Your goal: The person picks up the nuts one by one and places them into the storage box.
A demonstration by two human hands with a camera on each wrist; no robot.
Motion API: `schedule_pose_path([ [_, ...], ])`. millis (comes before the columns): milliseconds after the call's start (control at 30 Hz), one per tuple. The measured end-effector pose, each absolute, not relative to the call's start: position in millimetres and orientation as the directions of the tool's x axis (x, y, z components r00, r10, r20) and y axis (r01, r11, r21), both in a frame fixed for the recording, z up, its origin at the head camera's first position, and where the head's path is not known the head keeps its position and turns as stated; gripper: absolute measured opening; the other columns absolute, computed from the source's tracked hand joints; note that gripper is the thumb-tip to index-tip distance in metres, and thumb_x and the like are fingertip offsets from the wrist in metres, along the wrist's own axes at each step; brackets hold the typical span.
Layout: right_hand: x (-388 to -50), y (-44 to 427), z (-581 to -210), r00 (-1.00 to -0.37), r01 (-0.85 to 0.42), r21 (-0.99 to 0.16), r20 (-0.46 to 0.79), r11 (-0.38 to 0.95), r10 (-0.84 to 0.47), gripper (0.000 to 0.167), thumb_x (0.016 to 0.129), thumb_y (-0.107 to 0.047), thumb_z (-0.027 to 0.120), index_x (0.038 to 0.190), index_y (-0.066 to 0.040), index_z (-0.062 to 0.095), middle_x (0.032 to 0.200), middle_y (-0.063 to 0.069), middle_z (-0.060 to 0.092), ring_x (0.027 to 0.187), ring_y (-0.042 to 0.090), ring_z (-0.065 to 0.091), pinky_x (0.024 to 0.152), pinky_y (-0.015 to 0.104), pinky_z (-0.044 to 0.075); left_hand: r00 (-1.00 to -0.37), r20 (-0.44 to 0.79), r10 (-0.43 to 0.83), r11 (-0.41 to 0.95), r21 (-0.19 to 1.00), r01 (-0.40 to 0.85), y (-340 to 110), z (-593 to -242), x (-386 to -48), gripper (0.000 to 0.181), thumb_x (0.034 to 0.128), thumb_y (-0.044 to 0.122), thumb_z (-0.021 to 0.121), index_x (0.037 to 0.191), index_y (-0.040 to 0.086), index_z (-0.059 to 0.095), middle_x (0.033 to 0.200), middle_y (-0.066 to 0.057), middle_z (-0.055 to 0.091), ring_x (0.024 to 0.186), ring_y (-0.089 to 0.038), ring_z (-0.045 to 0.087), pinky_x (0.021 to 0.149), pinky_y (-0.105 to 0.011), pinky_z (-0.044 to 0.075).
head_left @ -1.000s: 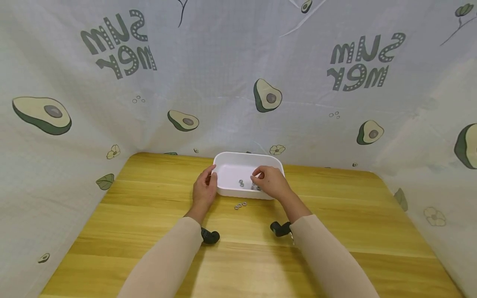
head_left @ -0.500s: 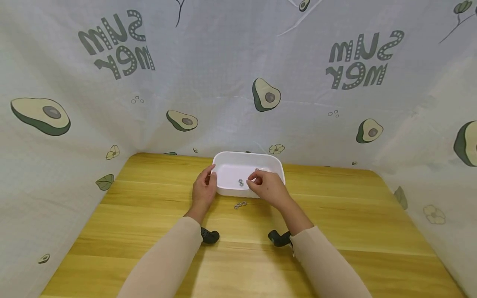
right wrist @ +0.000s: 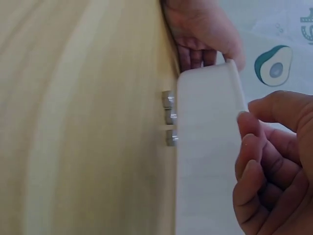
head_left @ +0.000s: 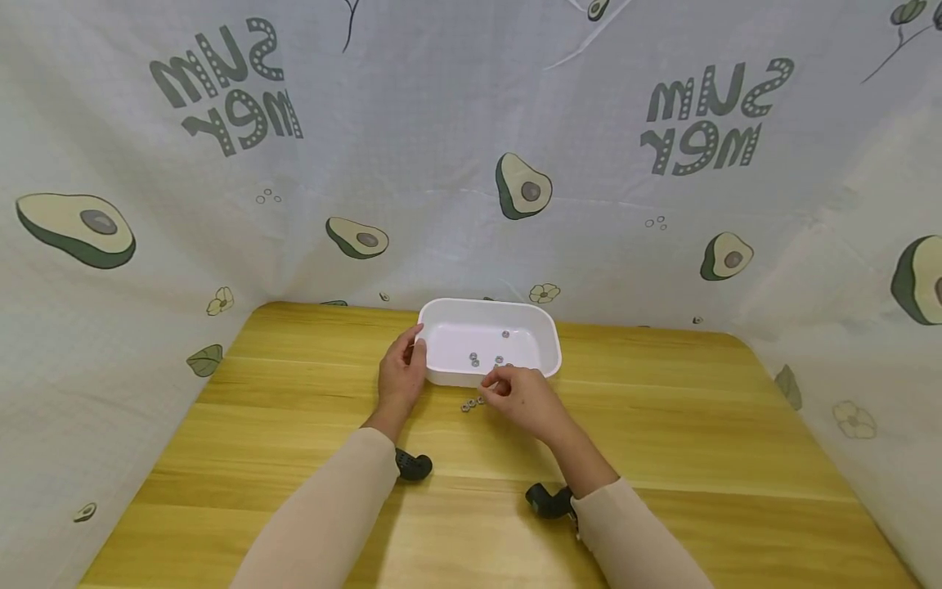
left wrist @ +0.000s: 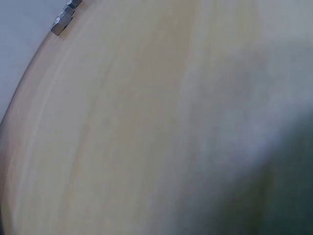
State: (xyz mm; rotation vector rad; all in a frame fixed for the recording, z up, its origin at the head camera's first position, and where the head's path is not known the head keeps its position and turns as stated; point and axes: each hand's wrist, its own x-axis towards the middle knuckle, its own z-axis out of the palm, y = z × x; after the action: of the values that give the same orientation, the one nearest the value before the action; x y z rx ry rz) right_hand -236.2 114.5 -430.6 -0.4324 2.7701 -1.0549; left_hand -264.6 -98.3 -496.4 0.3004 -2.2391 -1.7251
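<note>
A white rectangular tray (head_left: 452, 379) stands on the table with several small metal hex nuts (head_left: 499, 360) inside. Its left end is held by my left hand (head_left: 401, 372), fingers along the wall and one digit at the rim. My right hand (head_left: 524, 401) is just outside the front wall, thumb and index fingertips pinched together, seemingly on a small nut that the fingers mostly hide. Three more nuts (head_left: 472, 403) lie in a short row before the tray; in the right wrist view these row nuts (right wrist: 169, 116) sit close by the tray wall (right wrist: 205, 147).
A wooden table (head_left: 294, 393) spreads around the tray. Behind it hangs a pale curtain (head_left: 441, 164) printed with avocados. Black wrist devices (head_left: 546, 501) sit below both hands.
My right hand has lifted from inside the tray and come over the front wall toward me and slightly left, above the row of nuts. The left hand has stayed at the tray's left end.
</note>
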Motion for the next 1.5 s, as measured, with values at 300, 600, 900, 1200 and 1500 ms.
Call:
schedule_pose_path([
  [300, -238.6, 120.0, -455.6, -0.891, -0.298, -0.663, -0.065, 0.687, -0.449, 0.023, 0.088, -0.012, 0.075, 0.111, -0.007, 0.073, 0.077, -0.001, 0.065, 0.067, 0.011, 0.056, 0.061, 0.025, 0.047, -0.937, 0.103, -0.334, 0.249, 0.968, 0.017, -99.2, -496.4, -264.0, 0.038, 0.1062, 0.034, 0.05, 0.143, 0.027, 0.059, 0.141, -0.005, 0.061, 0.12, -0.027, 0.06, 0.107, -0.044, 0.052],
  [600, -240.8, 118.2, -459.8, -0.895, -0.302, -0.629, -0.073, 0.716, -0.441, 0.023, 0.086, -0.013, 0.078, 0.108, -0.009, 0.073, 0.078, -0.001, 0.063, 0.069, 0.013, 0.054, 0.062, 0.026, 0.046, -0.937, 0.1, -0.336, 0.246, 0.969, 0.016, -98.2, -496.8, -263.9, 0.038, 0.1058, 0.034, 0.051, 0.142, 0.028, 0.06, 0.139, -0.005, 0.062, 0.119, -0.027, 0.061, 0.106, -0.044, 0.052],
  [900, -241.4, 114.0, -463.0, -0.898, -0.322, -0.586, -0.06, 0.744, -0.435, 0.008, 0.087, -0.016, 0.077, 0.092, -0.015, 0.07, 0.074, -0.004, 0.061, 0.067, 0.011, 0.053, 0.062, 0.025, 0.044, -0.935, 0.097, -0.342, 0.242, 0.97, 0.012, -97.9, -496.6, -263.7, 0.038, 0.1058, 0.035, 0.051, 0.142, 0.028, 0.06, 0.139, -0.004, 0.062, 0.118, -0.026, 0.061, 0.106, -0.044, 0.053],
  [1200, -240.9, 110.1, -462.3, -0.896, -0.347, -0.548, -0.047, 0.761, -0.442, 0.008, 0.089, -0.016, 0.077, 0.086, -0.016, 0.069, 0.076, -0.005, 0.062, 0.069, 0.009, 0.054, 0.065, 0.024, 0.045, -0.935, 0.095, -0.342, 0.238, 0.971, 0.011, -98.4, -497.7, -265.2, 0.037, 0.1057, 0.035, 0.051, 0.141, 0.028, 0.061, 0.138, -0.004, 0.062, 0.118, -0.026, 0.061, 0.105, -0.044, 0.053],
  [1500, -239.3, 110.4, -462.4, -0.894, -0.347, -0.555, -0.047, 0.756, -0.445, 0.008, 0.089, -0.015, 0.076, 0.085, -0.015, 0.069, 0.075, -0.005, 0.062, 0.068, 0.01, 0.054, 0.064, 0.026, 0.045, -0.938, 0.094, -0.335, 0.241, 0.97, 0.011, -98.8, -498.5, -265.8, 0.038, 0.1056, 0.036, 0.05, 0.142, 0.029, 0.059, 0.142, -0.003, 0.06, 0.12, -0.026, 0.06, 0.107, -0.044, 0.052],
])
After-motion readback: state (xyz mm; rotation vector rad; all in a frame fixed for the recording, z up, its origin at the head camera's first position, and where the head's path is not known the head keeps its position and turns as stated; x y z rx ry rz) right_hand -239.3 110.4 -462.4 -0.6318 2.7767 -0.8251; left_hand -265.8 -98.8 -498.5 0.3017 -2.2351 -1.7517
